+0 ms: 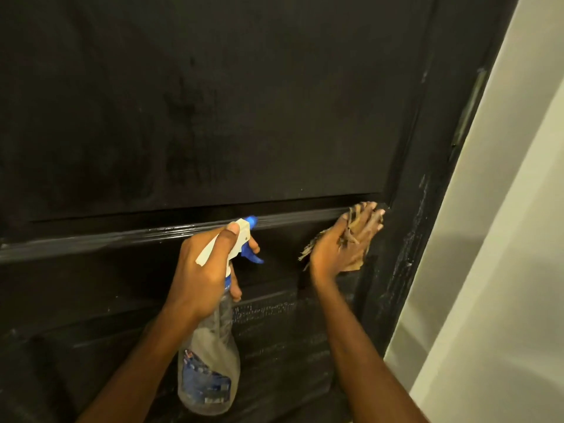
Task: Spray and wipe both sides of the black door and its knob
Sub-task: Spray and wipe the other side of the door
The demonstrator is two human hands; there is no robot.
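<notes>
Right hand (pixel 341 239) presses cloth (pixel 351 230) flat on black door (pixel 213 102); follow the ledge leftward; left hand (pixel 201 270) grip clenched round spray bottle (pixel 210 361).

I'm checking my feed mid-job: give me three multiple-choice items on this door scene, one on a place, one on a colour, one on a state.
1. Where is the cloth?
A. on the floor
B. pressed on the door by its right edge
C. over the bottle

2. What colour is the spray bottle trigger?
A. blue
B. red
C. green

3. How is the bottle held?
A. lying flat
B. upside down
C. upright in the left hand

Key: 1 B, the right hand flattens it against the door; 2 A, the trigger shows blue; 3 C, the nozzle is on top.
</notes>
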